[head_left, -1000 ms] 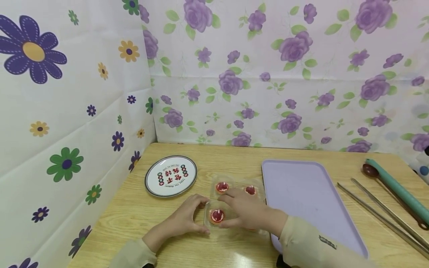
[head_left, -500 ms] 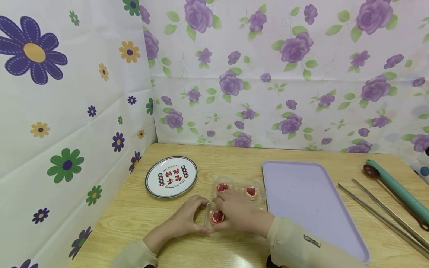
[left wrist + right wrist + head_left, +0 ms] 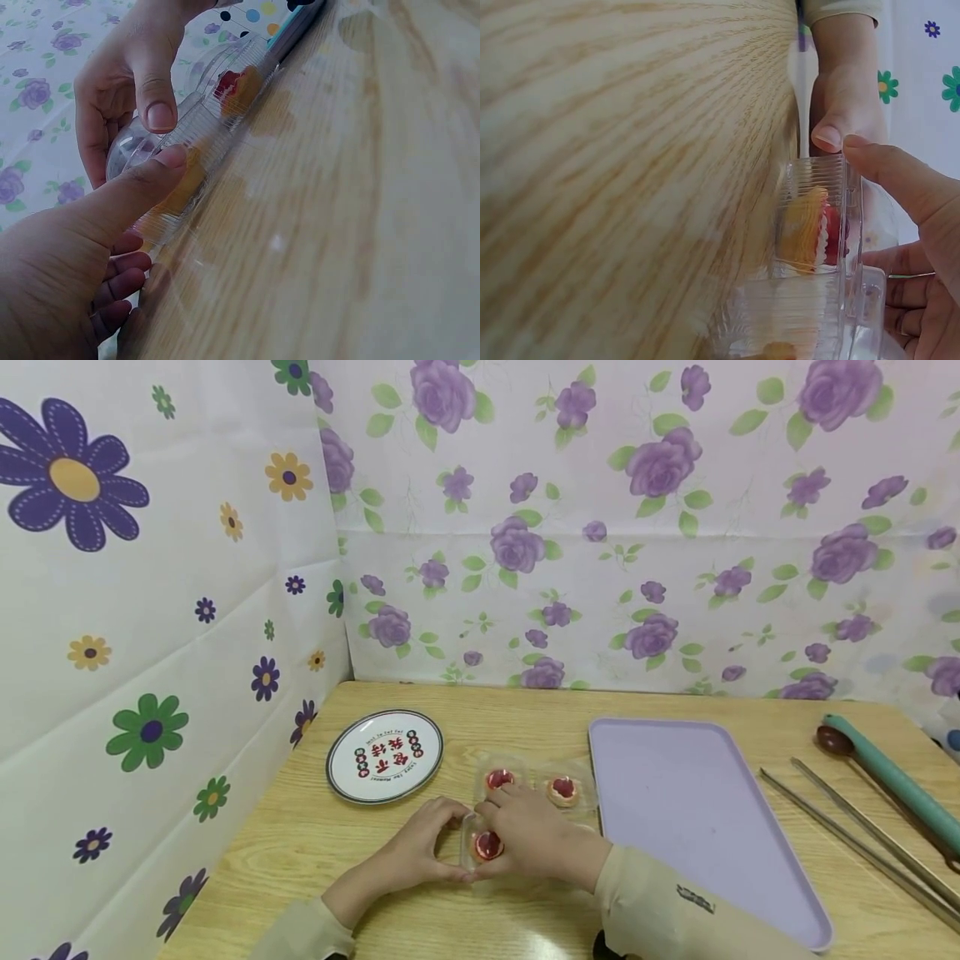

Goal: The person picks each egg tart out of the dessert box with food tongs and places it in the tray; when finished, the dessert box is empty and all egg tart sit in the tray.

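A clear plastic clamshell box [image 3: 529, 770] lies on the wooden table, holding small tarts with red tops. Two tarts show at its back, the back right tart [image 3: 562, 790] being the plainer one; the front left tart [image 3: 487, 845] sits between my hands. My left hand [image 3: 412, 846] grips the box's left side, thumb at the front corner and fingers at the back. Over the front part reaches my right hand [image 3: 528, 835], holding the lid's edge between thumb and fingers and hiding the front right. In the right wrist view both thumbtips meet at one corner of the box.
A round white plate [image 3: 384, 756] with red lettering lies at the back left. Right of the box is a flat lilac tray [image 3: 690, 810]. Farther right lie metal tongs [image 3: 862, 835], a dark brown spoon [image 3: 836, 742] and a green long-handled utensil [image 3: 900, 785].
My right hand has shifted left over the box, its thumb now meeting my left thumb at the front left corner. The left hand has stayed at the box's left side.
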`<state>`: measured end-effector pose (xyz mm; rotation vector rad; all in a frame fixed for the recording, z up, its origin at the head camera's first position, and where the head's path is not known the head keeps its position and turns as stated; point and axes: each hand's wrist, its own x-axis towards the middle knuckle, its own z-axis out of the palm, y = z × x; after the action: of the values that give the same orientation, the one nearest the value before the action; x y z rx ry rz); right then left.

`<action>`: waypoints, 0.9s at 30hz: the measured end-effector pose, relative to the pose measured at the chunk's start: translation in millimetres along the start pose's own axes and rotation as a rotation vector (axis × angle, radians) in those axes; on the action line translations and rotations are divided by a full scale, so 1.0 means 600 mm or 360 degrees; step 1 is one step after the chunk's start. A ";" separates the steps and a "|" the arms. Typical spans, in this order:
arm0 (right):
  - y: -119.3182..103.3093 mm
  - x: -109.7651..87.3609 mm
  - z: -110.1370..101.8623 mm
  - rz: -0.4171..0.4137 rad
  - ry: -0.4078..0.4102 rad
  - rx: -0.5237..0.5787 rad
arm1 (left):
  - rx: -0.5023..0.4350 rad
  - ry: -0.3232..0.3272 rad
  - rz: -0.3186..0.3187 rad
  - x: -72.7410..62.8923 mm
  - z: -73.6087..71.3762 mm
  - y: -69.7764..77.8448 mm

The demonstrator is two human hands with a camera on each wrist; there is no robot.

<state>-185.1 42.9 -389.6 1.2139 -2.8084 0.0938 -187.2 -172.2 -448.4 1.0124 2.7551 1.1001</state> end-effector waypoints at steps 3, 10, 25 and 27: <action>0.001 -0.001 -0.002 -0.0001 0.0012 0.0002 | 0.0008 -0.0001 0.0003 0.000 0.000 0.003; 0.004 -0.002 -0.003 -0.0010 0.0000 -0.0018 | 0.0035 -0.0011 -0.0025 0.001 0.001 0.003; 0.012 -0.025 -0.042 -0.0151 0.0170 0.0098 | 0.0047 -0.0035 -0.0085 -0.004 -0.001 0.006; 0.011 -0.031 -0.049 -0.0148 0.0188 0.0148 | 0.0031 -0.0042 -0.0103 -0.004 -0.002 0.007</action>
<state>-175.6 63.6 -362.3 1.3104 -2.6690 0.2833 -182.9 -171.9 -445.6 0.9257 2.7623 1.0458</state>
